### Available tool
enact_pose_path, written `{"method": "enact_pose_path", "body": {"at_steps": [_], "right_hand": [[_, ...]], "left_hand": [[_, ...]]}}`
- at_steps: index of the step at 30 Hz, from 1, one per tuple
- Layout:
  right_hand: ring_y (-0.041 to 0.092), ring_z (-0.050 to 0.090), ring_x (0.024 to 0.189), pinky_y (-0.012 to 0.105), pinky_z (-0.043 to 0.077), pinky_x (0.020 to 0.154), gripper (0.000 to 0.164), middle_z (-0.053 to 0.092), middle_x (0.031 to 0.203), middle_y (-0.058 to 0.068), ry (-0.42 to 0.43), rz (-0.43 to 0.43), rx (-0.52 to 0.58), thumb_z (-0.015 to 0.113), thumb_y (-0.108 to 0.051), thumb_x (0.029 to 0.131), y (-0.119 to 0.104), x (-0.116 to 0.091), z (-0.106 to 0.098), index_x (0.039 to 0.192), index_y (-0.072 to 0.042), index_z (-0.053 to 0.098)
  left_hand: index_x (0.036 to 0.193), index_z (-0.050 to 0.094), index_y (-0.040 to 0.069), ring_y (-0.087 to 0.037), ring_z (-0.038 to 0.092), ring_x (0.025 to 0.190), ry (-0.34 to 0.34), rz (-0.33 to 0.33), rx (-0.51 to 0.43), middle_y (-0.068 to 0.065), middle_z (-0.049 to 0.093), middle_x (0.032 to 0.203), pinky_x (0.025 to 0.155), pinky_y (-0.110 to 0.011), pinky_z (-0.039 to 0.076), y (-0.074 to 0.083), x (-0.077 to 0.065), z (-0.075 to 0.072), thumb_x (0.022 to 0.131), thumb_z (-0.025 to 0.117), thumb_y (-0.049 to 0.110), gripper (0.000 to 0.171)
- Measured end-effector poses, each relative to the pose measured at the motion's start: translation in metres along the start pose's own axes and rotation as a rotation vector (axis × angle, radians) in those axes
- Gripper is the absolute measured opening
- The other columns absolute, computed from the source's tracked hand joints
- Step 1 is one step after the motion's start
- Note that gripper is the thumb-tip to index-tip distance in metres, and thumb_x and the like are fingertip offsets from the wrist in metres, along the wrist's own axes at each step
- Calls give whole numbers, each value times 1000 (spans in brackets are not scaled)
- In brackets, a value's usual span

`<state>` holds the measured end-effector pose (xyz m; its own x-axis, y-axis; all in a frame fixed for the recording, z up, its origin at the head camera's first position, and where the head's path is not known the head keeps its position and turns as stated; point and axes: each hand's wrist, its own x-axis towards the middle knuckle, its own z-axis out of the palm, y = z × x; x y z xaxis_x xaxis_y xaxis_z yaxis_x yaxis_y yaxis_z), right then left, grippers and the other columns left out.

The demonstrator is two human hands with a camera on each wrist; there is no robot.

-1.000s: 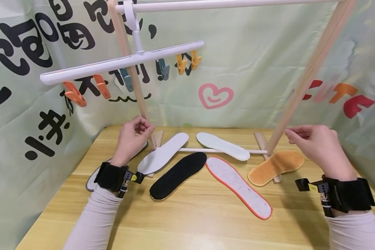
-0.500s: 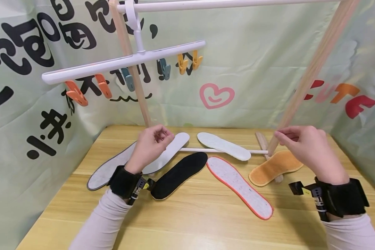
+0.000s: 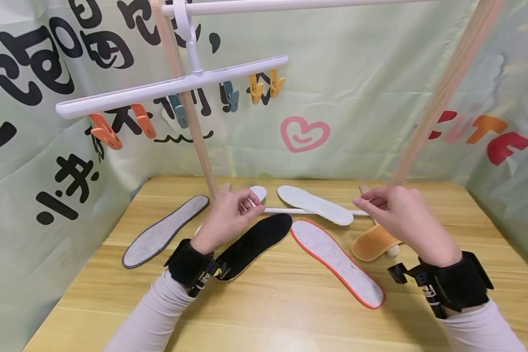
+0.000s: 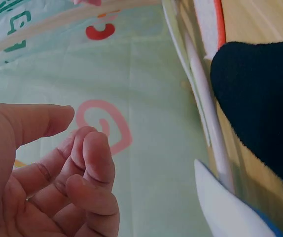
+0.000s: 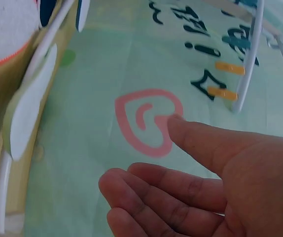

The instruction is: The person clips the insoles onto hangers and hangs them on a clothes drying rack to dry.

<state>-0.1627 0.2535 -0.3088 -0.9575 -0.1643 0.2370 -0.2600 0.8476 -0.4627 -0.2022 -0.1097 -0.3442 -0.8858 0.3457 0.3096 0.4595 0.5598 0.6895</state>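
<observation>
Head view: left hand (image 3: pixel 229 215) is hanging above the surface (image 3: pixel 281 318), left of centre, covering most of the white insole (image 3: pixel 258 193); only bits of that insole are showing. Its fingers are bending loosely, thumb standing a little apart from them, holding nothing. Black insole (image 3: pixel 257 244) is lying just right of it, near end partly hidden by the wrist camera (image 3: pixel 213 269).

Right hand (image 3: pixel 402 217) is hanging on the right, hiding part of the orange insole (image 3: pixel 374 243). In its wrist view the thumb is standing well clear of the half-bent fingers, also holding nothing.

Other insoles: grey insole (image 3: pixel 165 232) is lying far left, dark edge all round; pale insole (image 3: pixel 314 204) is resting across the low rod (image 3: pixel 286 210) at the far side; red-edged insole (image 3: pixel 339 264) is slanting toward the near right, its far end close to the black one.

Overhead, hanger (image 3: pixel 176 87) is hanging from the top bar (image 3: pixel 312 6) on the left, carrying orange clips (image 3: pixel 143 121), blue clips (image 3: pixel 231 97) and yellow clips (image 3: pixel 256 90).
</observation>
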Motion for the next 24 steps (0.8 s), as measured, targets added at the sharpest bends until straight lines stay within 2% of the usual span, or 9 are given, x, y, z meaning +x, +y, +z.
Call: {"method": "enact_pose_path", "body": {"at_steps": [1,3,5,10,15,20,23,24], "right_hand": [[22,80,86,32,60,70,35,84,95,8,-11,-12,2,73,-42,103,-2,0,2,113,-10,84],[22,81,86,34,61,71,34,84,94,7,-31,-29,7,75,-40,102,-7,-1,6,111,-9,84],[20,81,86,36,63,72,35,83,93,5,-51,-40,10,77,-40,101,-10,-1,10,110,-7,83],[15,79,83,41,63,75,35,82,89,1,-85,-66,7,79,-37,99,-17,-2,20,110,-4,82],[10,74,79,38,62,74,29,80,86,-2,-126,-89,5,81,-33,98,-22,-2,30,107,-6,82],[6,69,74,34,59,73,26,78,82,-5,-149,-110,-24,82,-34,97,-29,-2,39,103,-9,82],[5,60,68,29,52,68,22,72,75,-8,-150,-126,-46,81,-35,98,-31,-2,45,96,-13,81],[5,55,65,27,47,65,22,66,70,-10,-150,-131,-50,80,-35,98,-32,-3,46,89,-15,79]], "left_hand": [[95,73,11,-11,60,67,-15,0,0,1,68,75,90,-35,53,0,0,1,98,78,15,8],[96,74,11,-11,59,67,-38,6,0,1,67,75,70,-29,52,1,-2,4,99,78,16,7],[96,74,11,-10,59,67,-45,25,10,1,67,75,66,-25,51,1,-2,8,99,77,16,6],[93,74,12,-7,58,66,-56,76,41,3,67,74,67,-23,51,-1,-4,18,98,78,16,7],[92,72,12,-2,57,63,-101,110,65,5,65,71,68,-21,51,-1,-6,30,98,77,17,9],[92,73,14,-1,56,63,-144,99,64,6,65,72,68,-20,49,2,-8,38,98,77,17,9],[92,73,15,0,56,62,-162,90,64,7,66,72,68,-20,49,2,-9,42,99,77,18,9],[91,73,15,0,56,62,-170,86,65,7,66,72,68,-20,49,3,-9,43,99,77,18,9]]}}
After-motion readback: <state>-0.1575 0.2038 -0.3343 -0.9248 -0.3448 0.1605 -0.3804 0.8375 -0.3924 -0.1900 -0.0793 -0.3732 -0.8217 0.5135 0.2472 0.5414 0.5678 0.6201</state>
